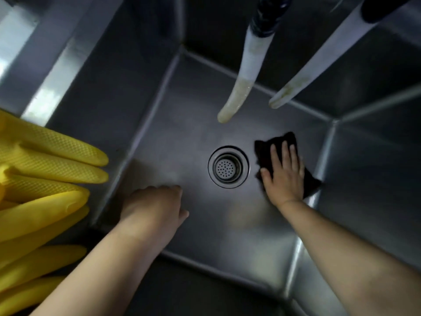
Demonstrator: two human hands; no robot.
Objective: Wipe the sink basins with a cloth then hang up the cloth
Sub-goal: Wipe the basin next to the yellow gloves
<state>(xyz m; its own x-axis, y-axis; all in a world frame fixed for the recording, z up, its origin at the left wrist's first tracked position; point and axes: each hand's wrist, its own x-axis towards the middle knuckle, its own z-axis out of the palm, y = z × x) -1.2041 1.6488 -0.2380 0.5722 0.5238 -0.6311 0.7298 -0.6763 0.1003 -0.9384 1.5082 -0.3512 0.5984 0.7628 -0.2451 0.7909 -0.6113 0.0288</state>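
Black cloth (276,142) is pressed flat under the right hand (283,176), fingers straight; corners near the drain strainer (228,167) could be missed.

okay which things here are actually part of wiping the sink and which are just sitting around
In use: dark cloth, pressed flat by the right hand; sink basin; left hand resting on the basin floor.
Lying about: yellow rubber gloves, two hoses, drain strainer.

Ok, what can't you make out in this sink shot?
Head view only:
- Left hand: its fingers curl under, hidden by its own back.
- Cloth: mostly under the right hand.
- Gloves: cut off by the left edge.
- Hoses: tops cut off above.
- Second basin: out of frame.
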